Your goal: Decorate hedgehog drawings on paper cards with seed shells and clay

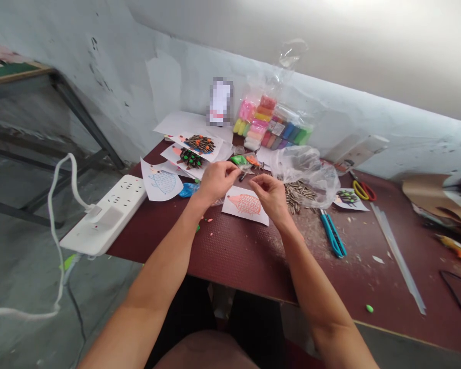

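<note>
My left hand (pixel 218 180) and my right hand (pixel 269 193) hover over a white card (pixel 244 206) with an orange-outlined hedgehog drawn on it. Thumb and fingertips are pinched together on both; anything between them is too small to make out. Just beyond the fingertips lie green and orange clay packets (pixel 245 160). A pile of striped sunflower seeds (pixel 300 193) spills from a clear plastic bag (pixel 307 166) to the right of my right hand. Left of my left hand are a blue hedgehog drawing (pixel 162 183) and a blue clay packet (pixel 189 190).
Seed-covered hedgehog cards (pixel 198 144) lie at the back left, near a blurred-out phone (pixel 220 102) and bagged coloured clay (pixel 274 125). A white power strip (pixel 105 215) overhangs the left edge. Rightward are a teal cutter (pixel 333 234), scissors (pixel 363 189), a clear strip (pixel 399 259) and a yellow glue gun (pixel 459 253).
</note>
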{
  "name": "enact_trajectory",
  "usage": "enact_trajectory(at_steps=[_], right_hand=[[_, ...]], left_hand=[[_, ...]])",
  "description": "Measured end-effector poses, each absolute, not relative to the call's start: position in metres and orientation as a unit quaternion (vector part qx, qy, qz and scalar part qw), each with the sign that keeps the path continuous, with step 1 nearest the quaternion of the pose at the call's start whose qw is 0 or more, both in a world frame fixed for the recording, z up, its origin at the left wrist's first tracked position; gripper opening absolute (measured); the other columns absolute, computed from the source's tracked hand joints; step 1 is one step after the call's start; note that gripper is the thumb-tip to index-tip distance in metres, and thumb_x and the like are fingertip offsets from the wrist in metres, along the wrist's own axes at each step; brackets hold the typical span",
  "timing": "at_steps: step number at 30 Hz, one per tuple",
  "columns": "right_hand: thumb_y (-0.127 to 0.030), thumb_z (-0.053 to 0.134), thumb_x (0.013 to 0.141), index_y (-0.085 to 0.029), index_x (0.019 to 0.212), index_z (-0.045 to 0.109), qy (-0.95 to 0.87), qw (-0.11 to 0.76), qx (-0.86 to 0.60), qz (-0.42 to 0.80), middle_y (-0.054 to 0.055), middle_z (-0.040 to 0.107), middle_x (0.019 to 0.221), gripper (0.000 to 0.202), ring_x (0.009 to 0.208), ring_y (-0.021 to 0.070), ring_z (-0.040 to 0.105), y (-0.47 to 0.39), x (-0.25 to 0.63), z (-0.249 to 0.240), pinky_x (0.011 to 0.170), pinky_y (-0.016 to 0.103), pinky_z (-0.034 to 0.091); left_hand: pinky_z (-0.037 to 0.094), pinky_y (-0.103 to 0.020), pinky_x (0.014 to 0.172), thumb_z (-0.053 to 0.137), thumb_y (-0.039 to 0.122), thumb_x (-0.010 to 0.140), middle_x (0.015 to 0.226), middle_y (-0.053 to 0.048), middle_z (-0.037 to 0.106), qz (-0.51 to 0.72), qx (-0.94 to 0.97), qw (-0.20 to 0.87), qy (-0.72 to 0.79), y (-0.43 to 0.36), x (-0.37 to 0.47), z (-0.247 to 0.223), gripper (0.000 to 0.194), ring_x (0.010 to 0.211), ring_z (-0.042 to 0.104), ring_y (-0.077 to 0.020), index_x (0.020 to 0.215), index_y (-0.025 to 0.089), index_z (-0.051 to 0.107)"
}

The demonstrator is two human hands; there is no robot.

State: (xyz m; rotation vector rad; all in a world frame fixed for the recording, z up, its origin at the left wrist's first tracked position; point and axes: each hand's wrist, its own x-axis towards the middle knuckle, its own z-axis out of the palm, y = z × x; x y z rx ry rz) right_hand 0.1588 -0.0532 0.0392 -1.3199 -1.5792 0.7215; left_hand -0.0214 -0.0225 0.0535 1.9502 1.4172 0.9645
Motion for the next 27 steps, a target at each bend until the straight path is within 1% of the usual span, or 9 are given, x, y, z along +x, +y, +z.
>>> enact_trajectory(at_steps=[2, 3, 7, 10, 13, 17, 21, 24, 27], right_hand=[[-0.038, 0.073, 0.081, -0.021, 0.075, 0.069, -0.654, 0.467, -0.536, 0.257, -0.003, 0.058, 0.064, 0.018, 0.058, 0.0104, 0.041, -0.054, 0.157, 0.040, 0.056, 0.027, 0.034], [-0.038, 0.074, 0.081, -0.021, 0.075, 0.067, -0.660, 0.468, -0.534, 0.246, -0.003, 0.058, 0.065, 0.019, 0.059, 0.0105, 0.041, -0.055, 0.157, 0.040, 0.058, 0.027, 0.035], [-0.039, 0.074, 0.082, -0.021, 0.073, 0.059, -0.670, 0.468, -0.527, 0.235, -0.003, 0.057, 0.067, 0.024, 0.064, 0.0111, 0.044, -0.056, 0.156, 0.040, 0.062, 0.026, 0.037], [-0.036, 0.073, 0.082, -0.022, 0.075, 0.055, -0.682, 0.467, -0.523, 0.210, -0.004, 0.055, 0.070, 0.024, 0.066, 0.0114, 0.045, -0.057, 0.156, 0.043, 0.064, 0.027, 0.038], [-0.038, 0.075, 0.081, -0.023, 0.079, 0.055, -0.693, 0.461, -0.524, 0.183, -0.003, 0.056, 0.073, 0.025, 0.066, 0.0117, 0.046, -0.059, 0.155, 0.048, 0.064, 0.027, 0.040], [-0.039, 0.077, 0.080, -0.023, 0.083, 0.058, -0.697, 0.449, -0.532, 0.171, -0.002, 0.061, 0.076, 0.025, 0.067, 0.0124, 0.048, -0.061, 0.155, 0.054, 0.066, 0.028, 0.043], [-0.029, 0.062, 0.087, -0.022, 0.089, 0.066, -0.694, 0.463, -0.515, 0.196, 0.001, 0.068, 0.085, 0.007, 0.072, 0.0139, 0.055, -0.061, 0.156, 0.058, 0.074, 0.031, 0.047], [-0.021, 0.053, 0.086, -0.021, 0.079, 0.067, -0.689, 0.474, -0.509, 0.204, 0.001, 0.069, 0.080, 0.015, 0.074, 0.0144, 0.058, -0.061, 0.156, 0.059, 0.076, 0.031, 0.047], [-0.023, 0.055, 0.088, -0.020, 0.080, 0.069, -0.682, 0.467, -0.509, 0.238, 0.001, 0.070, 0.078, 0.016, 0.071, 0.0136, 0.057, -0.062, 0.155, 0.058, 0.072, 0.030, 0.046]], left_hand=[[0.047, -0.025, 0.058, 0.053, 0.039, 0.100, 0.080, -0.008, 0.075, 0.329, 0.707, 0.426, 0.459, -0.026, -0.019, 0.059, 0.039, 0.058, 0.062, -0.0119, 0.079, 0.013, 0.072], [0.044, -0.023, 0.053, 0.051, 0.040, 0.102, 0.080, -0.008, 0.074, 0.314, 0.691, 0.487, 0.432, -0.028, -0.018, 0.061, 0.042, 0.053, 0.060, -0.0097, 0.078, 0.012, 0.071], [0.042, -0.019, 0.049, 0.060, 0.037, 0.097, 0.067, -0.003, 0.068, 0.308, 0.651, 0.578, 0.384, -0.034, -0.015, 0.066, 0.031, 0.050, 0.059, -0.0077, 0.082, 0.011, 0.069], [0.042, -0.019, 0.049, 0.065, 0.030, 0.094, 0.065, -0.002, 0.065, 0.311, 0.637, 0.609, 0.356, -0.033, -0.014, 0.063, 0.023, 0.052, 0.060, -0.0082, 0.079, 0.012, 0.066], [0.045, -0.018, 0.050, 0.070, 0.027, 0.088, 0.068, -0.002, 0.066, 0.337, 0.610, 0.629, 0.345, -0.031, -0.014, 0.058, 0.015, 0.056, 0.063, -0.0089, 0.084, 0.013, 0.067], [0.048, -0.019, 0.053, 0.075, 0.025, 0.084, 0.071, -0.003, 0.070, 0.384, 0.575, 0.624, 0.364, -0.028, -0.018, 0.056, 0.015, 0.058, 0.063, -0.0084, 0.084, 0.013, 0.067], [0.047, -0.018, 0.053, 0.068, 0.023, 0.089, 0.086, -0.006, 0.076, 0.424, 0.548, 0.610, 0.386, -0.026, -0.021, 0.057, 0.011, 0.056, 0.061, -0.0059, 0.089, 0.012, 0.070], [0.047, -0.018, 0.052, 0.067, 0.020, 0.089, 0.091, -0.007, 0.078, 0.422, 0.542, 0.611, 0.393, -0.026, -0.022, 0.058, 0.014, 0.054, 0.060, -0.0046, 0.099, 0.012, 0.073], [0.049, -0.018, 0.055, 0.067, 0.014, 0.088, 0.097, -0.008, 0.079, 0.418, 0.536, 0.616, 0.397, -0.026, -0.022, 0.058, 0.021, 0.056, 0.062, -0.0049, 0.107, 0.012, 0.073]])
